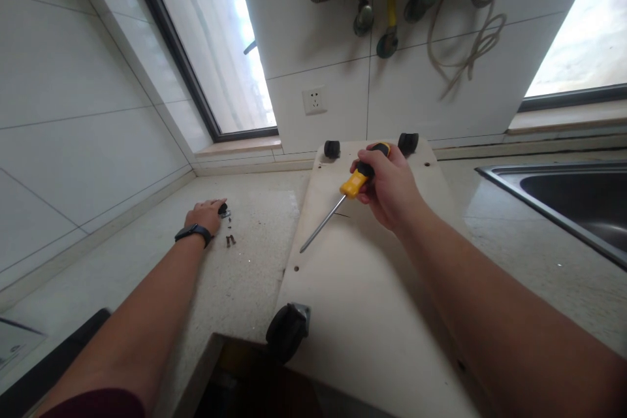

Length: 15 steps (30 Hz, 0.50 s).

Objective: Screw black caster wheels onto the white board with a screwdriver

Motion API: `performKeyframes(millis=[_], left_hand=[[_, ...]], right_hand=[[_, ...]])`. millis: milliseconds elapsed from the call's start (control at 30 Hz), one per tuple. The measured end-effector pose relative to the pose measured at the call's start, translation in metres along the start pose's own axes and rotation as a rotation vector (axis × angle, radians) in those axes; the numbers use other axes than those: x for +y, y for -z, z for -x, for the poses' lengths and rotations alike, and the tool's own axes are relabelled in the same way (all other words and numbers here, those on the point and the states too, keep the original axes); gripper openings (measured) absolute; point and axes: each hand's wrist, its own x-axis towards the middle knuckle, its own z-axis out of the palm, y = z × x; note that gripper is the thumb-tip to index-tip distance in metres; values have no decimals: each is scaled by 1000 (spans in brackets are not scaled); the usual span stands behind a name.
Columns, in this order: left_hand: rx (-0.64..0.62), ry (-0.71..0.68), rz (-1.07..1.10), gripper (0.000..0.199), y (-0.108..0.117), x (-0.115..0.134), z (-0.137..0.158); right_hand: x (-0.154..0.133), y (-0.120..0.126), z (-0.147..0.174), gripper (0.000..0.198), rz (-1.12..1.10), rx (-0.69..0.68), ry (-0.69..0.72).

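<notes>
**Screwdriver up, screws under the fingers**

We have the right hand [386, 186] clenched around the yellow-and-black handle of the screwdriver [343, 199], shaft angled down and to the left, its tip hovering just over the pale board [362, 287] and not touching any hole that we can make out. The board lies on the counter [245, 274] with casters at three corners: two [332, 149] at the far edge, one [287, 330] at the near left, which hangs at the counter's edge.

Over on the left, our left hand [208, 214] lies flat on the counter, fingertips on a small dark part; whether it grips it we cannot tell. The loose screws [229, 240] lie just beside that hand, well apart from the screwdriver.

What could go wrong, as we judge it? The board overhangs the near edge, so a hard push could tip or slide it. The screws are tiny and loose, and a brush of the wrist could scatter them. The bare tip could also gouge the board.

The sink [563, 202] sits off to the right.
</notes>
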Motion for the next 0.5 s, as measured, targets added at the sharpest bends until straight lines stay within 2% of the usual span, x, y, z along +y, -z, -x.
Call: performKeyframes(millis=[267,400,500], left_hand=[[32,128,79,42,-3,-13,2],[57,204,230,39,2,-13,8],[114,230,387,41,14,-2,17]], right_hand=[[2,0,-2,43,-13,-10,-4],[1,2,-4,41,-32,5,0],[-1,5,-5,40,-57,13,4]])
